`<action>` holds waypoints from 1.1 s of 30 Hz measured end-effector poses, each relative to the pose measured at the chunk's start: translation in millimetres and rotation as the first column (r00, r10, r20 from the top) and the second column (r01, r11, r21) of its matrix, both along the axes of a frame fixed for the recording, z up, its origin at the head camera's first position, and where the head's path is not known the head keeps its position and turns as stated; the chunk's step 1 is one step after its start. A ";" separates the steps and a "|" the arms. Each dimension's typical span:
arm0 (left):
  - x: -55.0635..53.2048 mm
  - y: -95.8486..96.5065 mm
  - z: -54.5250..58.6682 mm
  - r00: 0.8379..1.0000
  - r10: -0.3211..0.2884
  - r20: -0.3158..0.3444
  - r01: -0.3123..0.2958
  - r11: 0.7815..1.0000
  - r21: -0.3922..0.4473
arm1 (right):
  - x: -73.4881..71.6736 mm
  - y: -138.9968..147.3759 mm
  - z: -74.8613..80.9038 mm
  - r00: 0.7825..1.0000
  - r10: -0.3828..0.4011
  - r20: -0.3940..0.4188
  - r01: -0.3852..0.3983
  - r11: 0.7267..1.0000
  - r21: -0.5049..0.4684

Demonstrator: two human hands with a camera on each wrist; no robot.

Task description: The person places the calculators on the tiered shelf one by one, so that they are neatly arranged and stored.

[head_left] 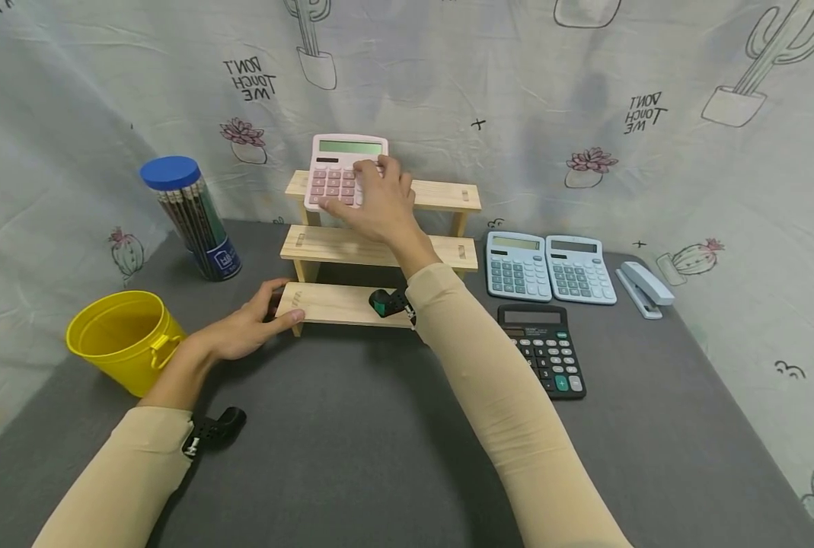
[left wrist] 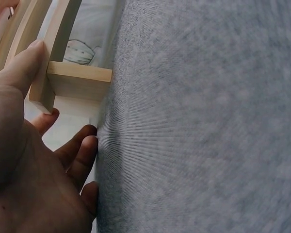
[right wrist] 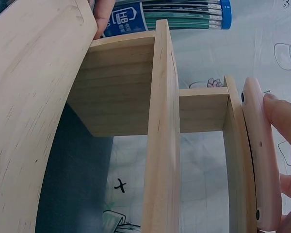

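A pink calculator is at the left end of the top tier of a three-step wooden rack. My right hand holds it, with thumb at the lower edge and fingers over its right side. In the right wrist view the calculator is seen edge-on, its back close along the top board; whether it fully touches cannot be told. My left hand grips the left end of the lowest board. The left wrist view shows the thumb on this board and a fingertip at its end.
Two light blue calculators and a stapler lie right of the rack, with a black calculator in front, partly behind the right sleeve. At left are a yellow bucket and a blue-lidded pencil tub. A printed curtain hangs behind.
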State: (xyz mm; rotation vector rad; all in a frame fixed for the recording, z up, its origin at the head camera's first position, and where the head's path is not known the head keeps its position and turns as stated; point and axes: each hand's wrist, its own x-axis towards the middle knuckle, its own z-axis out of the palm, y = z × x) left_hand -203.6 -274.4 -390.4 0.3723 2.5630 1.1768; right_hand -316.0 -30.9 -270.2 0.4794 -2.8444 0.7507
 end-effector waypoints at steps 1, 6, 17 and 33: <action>-0.5 -0.1 -0.5 1.000 0.000 0.004 0.000 1.000 0.003 | 0.0 0.0 0.2 1.000 0.000 0.004 0.000 1.000 0.003; -4.0 -1.5 -4.1 1.000 0.010 0.010 -0.010 1.000 -0.004 | 0.0 0.2 0.9 1.000 -0.009 0.008 0.009 1.000 0.013; -8.5 -4.6 -11.1 0.999 0.040 0.037 -0.040 0.999 0.015 | 4.6 -2.7 3.2 0.999 -0.037 0.002 0.037 0.998 0.046; -5.6 -1.9 -7.1 1.000 -0.012 -0.020 0.012 1.000 -0.010 | 4.3 -5.0 -1.0 0.998 -0.069 -0.010 0.069 0.997 0.039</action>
